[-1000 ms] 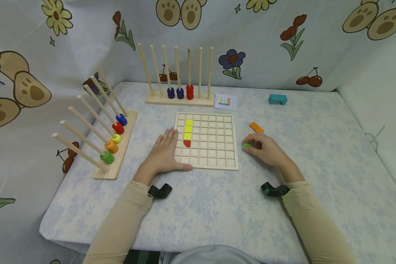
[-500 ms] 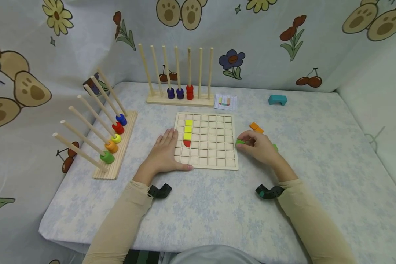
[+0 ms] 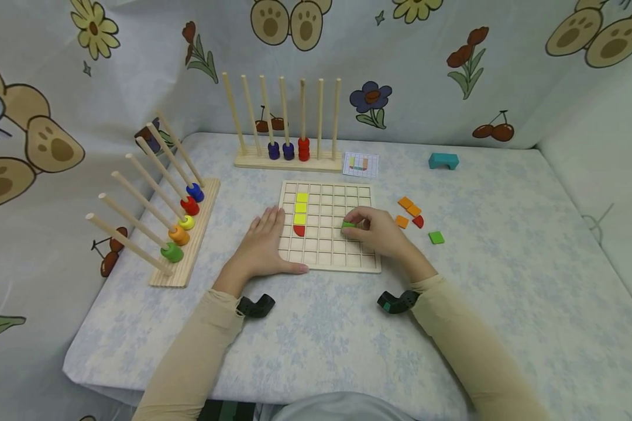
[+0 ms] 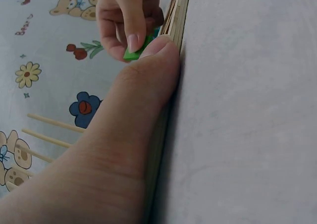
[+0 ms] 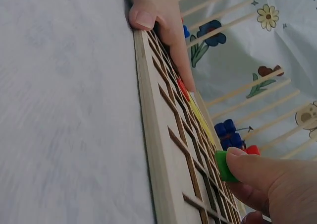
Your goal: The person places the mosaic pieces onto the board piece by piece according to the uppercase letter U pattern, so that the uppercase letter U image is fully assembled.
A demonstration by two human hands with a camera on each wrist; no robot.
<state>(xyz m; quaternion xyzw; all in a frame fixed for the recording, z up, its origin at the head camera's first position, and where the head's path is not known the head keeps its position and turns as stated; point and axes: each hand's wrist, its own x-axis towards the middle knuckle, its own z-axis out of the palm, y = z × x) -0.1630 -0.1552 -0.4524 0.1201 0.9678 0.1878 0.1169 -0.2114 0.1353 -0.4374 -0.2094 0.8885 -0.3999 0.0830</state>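
Note:
A wooden grid board (image 3: 326,248) lies on the table before me. My left hand (image 3: 260,242) rests on its left side, fingers straight, with the thumb along the front edge. Over the board's right half, my right hand (image 3: 376,231) pinches a green square tile (image 5: 225,167) between thumb and fingers. In the right wrist view the tile is tilted, held just over the grid; whether it touches cannot be told. Three yellow square tiles (image 3: 301,206) form a column in the board's left part. Directly below them sits a red quarter-round tile (image 3: 299,230).
Right of the board lie several orange tiles (image 3: 402,221), a red quarter-round tile (image 3: 418,221) and a green tile (image 3: 436,237). Behind it are a pattern card (image 3: 360,165) and a peg rack (image 3: 289,161) with beads. Another peg rack (image 3: 200,228) stands left; a teal block (image 3: 443,161) sits back right.
My right hand has carried the green tile leftward from the loose tiles to over the board, uncovering an orange, a red and a green tile. The left hand stays put.

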